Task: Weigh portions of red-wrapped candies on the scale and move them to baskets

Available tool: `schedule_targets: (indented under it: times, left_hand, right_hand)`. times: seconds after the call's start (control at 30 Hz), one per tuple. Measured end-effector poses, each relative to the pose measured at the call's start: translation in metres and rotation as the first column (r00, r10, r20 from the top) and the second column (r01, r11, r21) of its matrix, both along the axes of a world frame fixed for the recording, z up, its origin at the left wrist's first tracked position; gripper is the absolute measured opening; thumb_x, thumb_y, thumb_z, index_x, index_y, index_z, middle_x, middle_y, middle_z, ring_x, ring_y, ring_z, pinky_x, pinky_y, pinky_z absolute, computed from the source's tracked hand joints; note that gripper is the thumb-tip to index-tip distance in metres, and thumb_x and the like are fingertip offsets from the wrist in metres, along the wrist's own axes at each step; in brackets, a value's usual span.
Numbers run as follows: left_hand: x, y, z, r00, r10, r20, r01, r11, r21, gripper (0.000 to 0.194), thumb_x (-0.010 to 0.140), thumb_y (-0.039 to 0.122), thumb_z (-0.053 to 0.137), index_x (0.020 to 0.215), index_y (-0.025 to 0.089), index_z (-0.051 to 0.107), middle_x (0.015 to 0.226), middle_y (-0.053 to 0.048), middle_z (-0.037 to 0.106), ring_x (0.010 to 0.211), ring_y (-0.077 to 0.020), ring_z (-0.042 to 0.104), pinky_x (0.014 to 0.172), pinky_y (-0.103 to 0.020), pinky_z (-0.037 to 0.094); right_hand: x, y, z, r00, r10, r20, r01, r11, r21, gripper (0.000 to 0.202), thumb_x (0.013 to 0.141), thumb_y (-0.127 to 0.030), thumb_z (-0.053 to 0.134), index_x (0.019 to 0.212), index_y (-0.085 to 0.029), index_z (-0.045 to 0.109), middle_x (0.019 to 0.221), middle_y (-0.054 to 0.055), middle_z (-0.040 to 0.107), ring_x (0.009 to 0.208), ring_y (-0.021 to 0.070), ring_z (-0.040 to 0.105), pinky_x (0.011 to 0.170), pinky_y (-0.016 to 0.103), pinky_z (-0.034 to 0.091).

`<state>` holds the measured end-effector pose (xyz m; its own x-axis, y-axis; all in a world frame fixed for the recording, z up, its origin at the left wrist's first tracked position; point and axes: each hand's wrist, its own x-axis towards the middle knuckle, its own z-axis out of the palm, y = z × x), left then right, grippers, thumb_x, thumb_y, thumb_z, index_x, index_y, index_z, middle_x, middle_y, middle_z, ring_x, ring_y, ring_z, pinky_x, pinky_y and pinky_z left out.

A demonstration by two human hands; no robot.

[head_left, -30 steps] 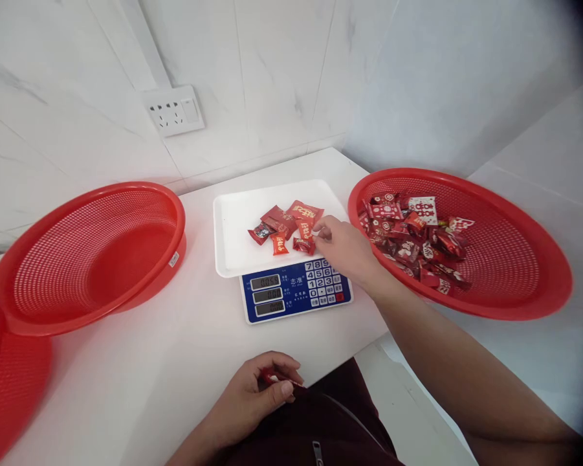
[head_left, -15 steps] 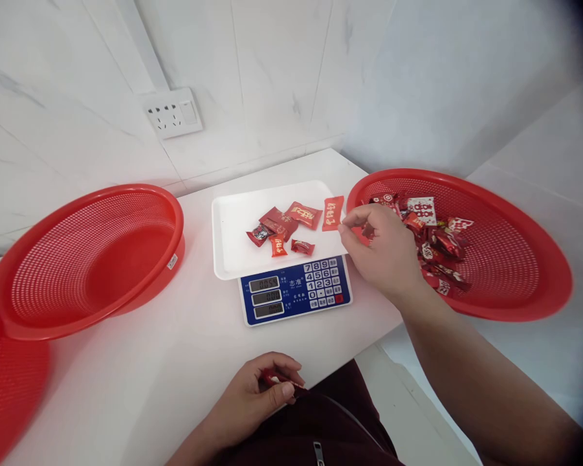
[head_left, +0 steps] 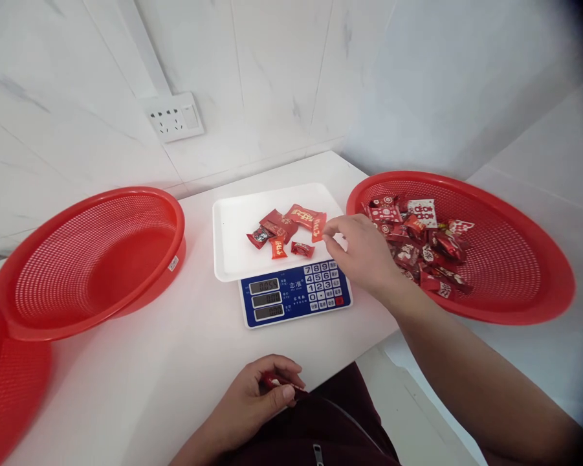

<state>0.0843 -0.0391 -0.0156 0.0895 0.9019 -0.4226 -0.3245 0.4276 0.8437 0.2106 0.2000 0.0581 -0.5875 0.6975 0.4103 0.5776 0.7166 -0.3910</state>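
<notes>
White table (head_left: 165, 362) seen from above, w/ a person's 2 bare hands over it. R hand (head_left: 359, 252) is at the R side of a white weighing tray (head_left: 233, 255), thumb & fingertips pinched on the R edge of a flat red candy packet w/ gold lettering (head_left: 318, 227). That packet is above the tray's R part, overlapping in view the end of a wider gold-lettered packet (head_left: 301, 213); can't tell if the 2 touch.

Also on the tray, approx. mid: a dark red packet (head_left: 281, 226), a small black-and-red packet (head_left: 259, 237) at its L end, a small orange-red packet (head_left: 278, 247) just below it, & a small red twist-end candy (head_left: 303, 249) a bit apart to the R.

L hand (head_left: 255, 396) is near the table's front edge, close to the person's dark maroon clothing (head_left: 315, 427), fingers curled round a red-and-white wrapper (head_left: 270, 379), mostly hidden by the hand.

Tray sits on a digital price scale (head_left: 296, 294): blue panel, 3 LCD windows on the L, number keypad (head_left: 323, 285) on the R. LCD digits too small to read for sure.

R of scale: red mesh basket (head_left: 509, 265) w/ a heap of mixed red candies (head_left: 412, 243). L side: a 2nd red basket (head_left: 43, 278) w/ a white sticker (head_left: 173, 263), & a 3rd basket (head_left: 14, 382) cut off by the L edge. Behind: marbled wall (head_left: 272, 77) w/ a white socket plate (head_left: 175, 118).
</notes>
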Motion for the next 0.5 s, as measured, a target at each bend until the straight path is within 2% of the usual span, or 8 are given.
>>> schedule_targets:
  times: [0.1,0.23,0.5]
  left_hand:
    - [0.000,-0.001,-0.001,1.000,-0.004,0.002,0.004,1.000,0.004,0.027,0.077,0.034,0.066,0.100,0.020,0.062,0.094,-0.005,0.067,0.080,-0.0147,0.060,0.079,-0.032,0.045]
    - [0.000,-0.002,-0.003,1.000,-0.010,-0.015,0.010,1.000,0.017,0.027,0.079,0.035,0.064,0.101,0.020,0.062,0.094,-0.006,0.066,0.081,-0.0154,0.060,0.078,-0.032,0.045]
    - [0.000,0.001,-0.002,1.000,-0.005,-0.004,0.005,1.000,0.000,0.028,0.077,0.036,0.065,0.100,0.019,0.062,0.093,-0.006,0.067,0.082,-0.0153,0.059,0.078,-0.031,0.045]
  right_hand:
    - [-0.004,0.005,-0.002,0.999,-0.013,0.043,0.013,1.000,-0.013,0.013,0.081,-0.017,0.046,0.087,-0.022,0.057,0.090,0.005,0.067,0.091,0.0245,0.054,0.069,0.035,0.042]
    - [-0.002,0.007,-0.003,0.990,-0.079,0.120,0.084,0.996,-0.034,0.021,0.085,-0.028,0.048,0.102,-0.020,0.057,0.106,0.009,0.065,0.099,0.0283,0.053,0.073,0.039,0.043]
    - [0.000,-0.008,-0.007,0.978,0.034,0.204,-0.006,0.991,-0.135,0.019,0.085,-0.032,0.051,0.093,-0.020,0.062,0.096,0.007,0.066,0.095,0.0253,0.054,0.076,0.038,0.044]
